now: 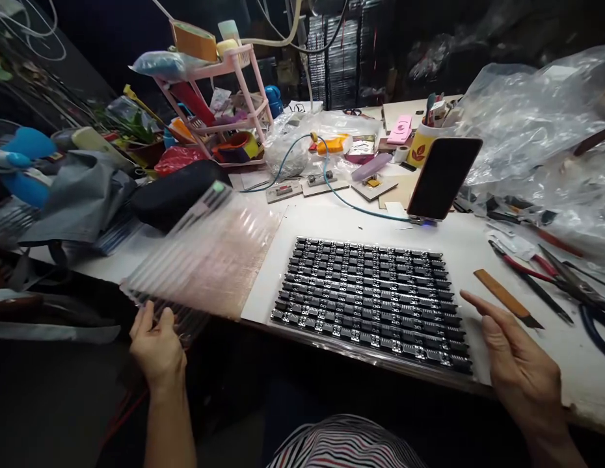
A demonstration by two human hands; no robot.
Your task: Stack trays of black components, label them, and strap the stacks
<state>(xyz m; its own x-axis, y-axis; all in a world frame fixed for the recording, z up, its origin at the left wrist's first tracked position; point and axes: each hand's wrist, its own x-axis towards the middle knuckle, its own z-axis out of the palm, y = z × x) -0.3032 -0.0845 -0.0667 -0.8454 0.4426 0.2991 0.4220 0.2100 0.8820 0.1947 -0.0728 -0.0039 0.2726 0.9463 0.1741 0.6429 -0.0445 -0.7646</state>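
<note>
A clear ribbed plastic tray (pixel 185 250), blurred by motion, tilts up at the left of the table. My left hand (pixel 159 341) has its fingers closed on the near edge of this tray. In front of me lies another tray filled with rows of small black circuit boards (pixel 371 299), with its clear rim (pixel 341 351) showing along the table's front edge. My right hand (pixel 517 364) rests beside the right end of those rows, index finger stretched out and thumb apart, with nothing held. Whether it touches the tray's rim I cannot tell.
Behind the boards a phone (pixel 445 179) stands upright, a blue cable (pixel 354 207) running to it. Pliers (pixel 570 279) and a brown-handled blade (pixel 507 298) lie at the right. A pink shelf (pixel 256 84), a black case (pixel 178 195) and plastic bags (pixel 541 130) crowd the sides.
</note>
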